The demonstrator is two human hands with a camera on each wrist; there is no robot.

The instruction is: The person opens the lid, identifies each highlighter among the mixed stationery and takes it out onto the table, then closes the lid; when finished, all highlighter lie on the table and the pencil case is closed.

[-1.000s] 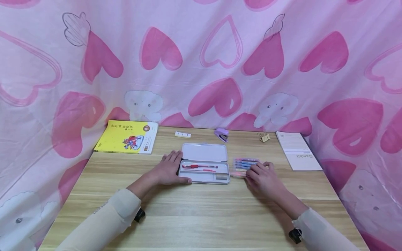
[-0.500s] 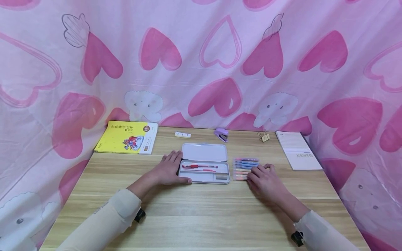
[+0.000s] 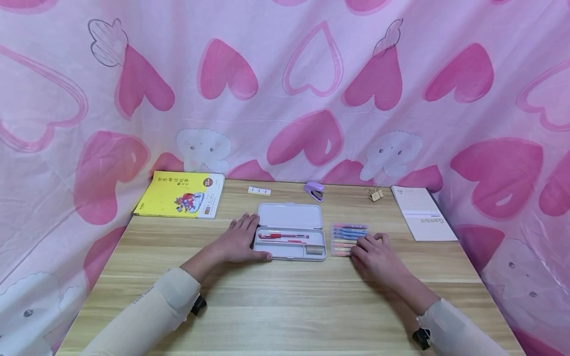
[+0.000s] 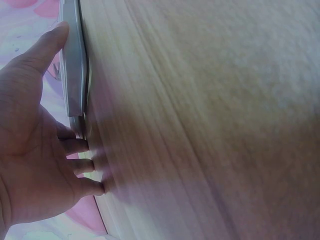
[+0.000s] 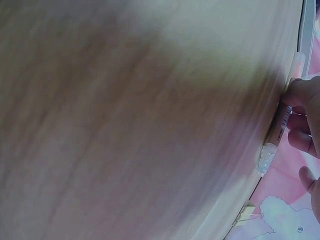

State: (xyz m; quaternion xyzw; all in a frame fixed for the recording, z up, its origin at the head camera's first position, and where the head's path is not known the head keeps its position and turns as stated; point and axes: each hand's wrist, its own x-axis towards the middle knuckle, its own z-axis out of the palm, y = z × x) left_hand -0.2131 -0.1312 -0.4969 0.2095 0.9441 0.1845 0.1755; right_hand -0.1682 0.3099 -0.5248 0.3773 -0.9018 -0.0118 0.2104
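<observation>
An open grey pencil case (image 3: 289, 215) lies mid-table with its lid folded back; a red pen (image 3: 283, 236) and a small grey block (image 3: 315, 250) sit inside. My left hand (image 3: 240, 242) rests at its left end, fingers extended and spread. In the left wrist view, the thumb touches the case's side (image 4: 75, 65) and the other fingertips reach the table. Right of the case is a clear pack of colored markers (image 3: 343, 241). My right hand (image 3: 374, 254) grips the pack's right end, covering part of it; the right wrist view shows the thumb against its near side.
At the back left lies a yellow book (image 3: 178, 195). Along the back edge are a small white strip (image 3: 259, 191), a purple stapler (image 3: 314, 191) and a gold binder clip (image 3: 375, 194). A notepad (image 3: 423, 215) lies at the right. Behind hangs a pink heart-patterned curtain (image 3: 249, 123).
The near end of the marker pack has shifted slightly right, away from the case, and sits straighter; my right hand moved slightly right with it. My left hand stays in place.
</observation>
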